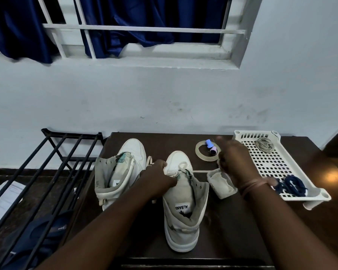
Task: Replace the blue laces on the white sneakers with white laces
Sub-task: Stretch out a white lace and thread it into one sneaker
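Our left hand (156, 177) grips the near sneaker (183, 201). Our right hand (235, 162) pinches its white lace (200, 171), drawn taut. Blue laces (290, 185) lie in the tray (281, 166).

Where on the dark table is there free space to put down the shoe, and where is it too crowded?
Bare table shows near the front edge, between the right shoe and the tray. Another strip lies along the back edge, behind both shoes. It is crowded around the tape roll, the white piece and the right hand; the left shoe fills the left side.
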